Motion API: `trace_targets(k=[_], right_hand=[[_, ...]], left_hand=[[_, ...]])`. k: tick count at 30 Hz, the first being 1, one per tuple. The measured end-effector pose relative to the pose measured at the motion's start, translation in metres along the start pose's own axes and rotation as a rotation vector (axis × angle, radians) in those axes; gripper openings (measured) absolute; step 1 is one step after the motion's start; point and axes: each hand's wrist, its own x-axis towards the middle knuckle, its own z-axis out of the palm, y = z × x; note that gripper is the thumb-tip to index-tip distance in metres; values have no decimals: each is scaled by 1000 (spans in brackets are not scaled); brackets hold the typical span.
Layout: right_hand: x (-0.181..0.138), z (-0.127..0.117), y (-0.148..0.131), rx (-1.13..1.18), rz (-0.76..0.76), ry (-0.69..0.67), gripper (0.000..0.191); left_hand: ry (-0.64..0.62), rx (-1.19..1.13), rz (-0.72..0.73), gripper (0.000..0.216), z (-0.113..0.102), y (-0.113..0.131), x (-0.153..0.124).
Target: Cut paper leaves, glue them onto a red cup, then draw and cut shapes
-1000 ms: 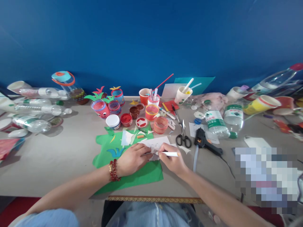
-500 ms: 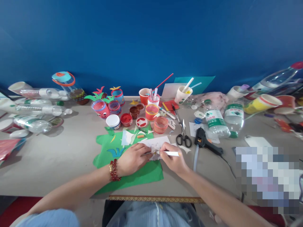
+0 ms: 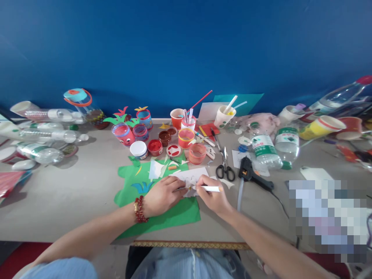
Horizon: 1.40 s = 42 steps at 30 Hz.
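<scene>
My right hand [image 3: 213, 193] is closed around a white marker pen [image 3: 210, 188], its tip end down at a sheet of white paper [image 3: 202, 171] bearing several small dark drawn marks. My left hand [image 3: 164, 193], with a red bead bracelet at the wrist, lies on the left part of that paper, its bent fingers pressed together and holding the sheet's edge. A thin dark line shows beside its fingertips; I cannot make out what it is. Under both hands spreads a green sheet [image 3: 162, 223]. On it lie a blue paper leaf cutout [image 3: 142, 188] and white paper scraps [image 3: 156, 169].
Black scissors [image 3: 225, 170] and a hot glue gun [image 3: 251, 172] lie to the right, near plastic bottles [image 3: 265, 149]. Paint jars [image 3: 155, 147] and decorated cups [image 3: 124, 133] stand behind the green sheet. More bottles [image 3: 46, 135] lie at the left. A blue wall [image 3: 174, 58] rises behind.
The right hand and marker have barely shifted at the paper. The left hand stays in place.
</scene>
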Motion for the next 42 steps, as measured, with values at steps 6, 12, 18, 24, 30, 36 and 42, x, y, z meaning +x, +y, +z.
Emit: trace_targets(k=[6, 12, 18, 24, 30, 36, 42], right_hand=[[0, -1, 0, 14, -9, -2, 20], [0, 0, 0, -7, -14, -30, 18], [0, 1, 2, 3, -20, -35, 18], [-1, 2, 4, 14, -10, -40, 17], [-1, 2, 3, 6, -1, -36, 17], [0, 1, 2, 0, -4, -49, 17], [-1, 1, 3, 1, -9, -44, 18]], left_hand=[[0, 16, -2, 25, 1, 0, 0], [-11, -2, -3, 24, 2, 0, 0], [-7, -2, -1, 25, 1, -1, 0], [6, 8, 0, 24, 1, 0, 1], [20, 15, 5, 24, 0, 1, 1], [1, 10, 3, 24, 2, 0, 0], [2, 14, 3, 24, 2, 0, 0]])
